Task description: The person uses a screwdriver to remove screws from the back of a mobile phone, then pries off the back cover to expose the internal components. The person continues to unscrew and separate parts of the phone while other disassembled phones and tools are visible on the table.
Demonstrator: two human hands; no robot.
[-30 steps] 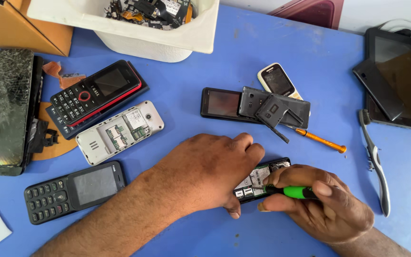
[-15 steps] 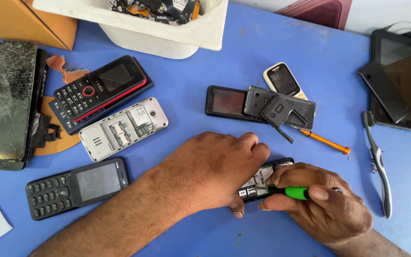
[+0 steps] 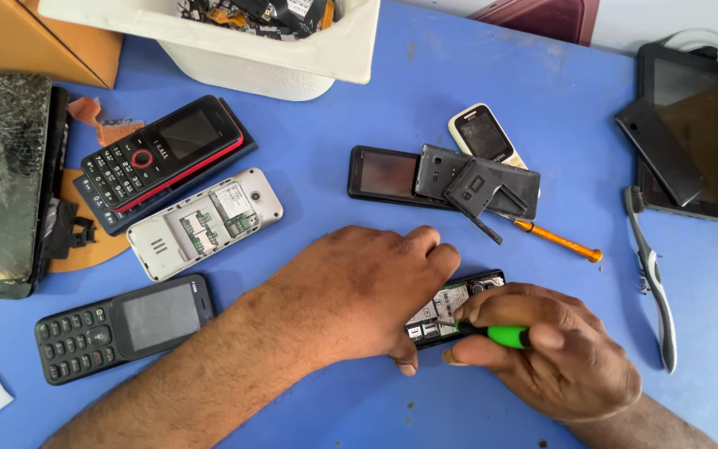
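- An opened phone (image 3: 450, 303), back up with its circuit board showing, was pinned flat to the blue table (image 3: 392, 116) near the front edge.
- The left hand (image 3: 359, 291) was laid palm down over the phone's left part, fingers curled close together on it.
- The right hand (image 3: 554, 353) was closed around a green-handled screwdriver (image 3: 500, 334), whose tip was set on the board.
- Just behind, a dark phone (image 3: 384, 173), loose black covers (image 3: 484, 187), a white phone (image 3: 484, 135) and an orange screwdriver (image 3: 558, 241) were piled.
- To the left, a silver backless phone (image 3: 205, 223), a red-black phone (image 3: 164, 154) and a black keypad phone (image 3: 126, 326) were spread.
- A white tub (image 3: 251, 58) of parts was seen at the far edge.
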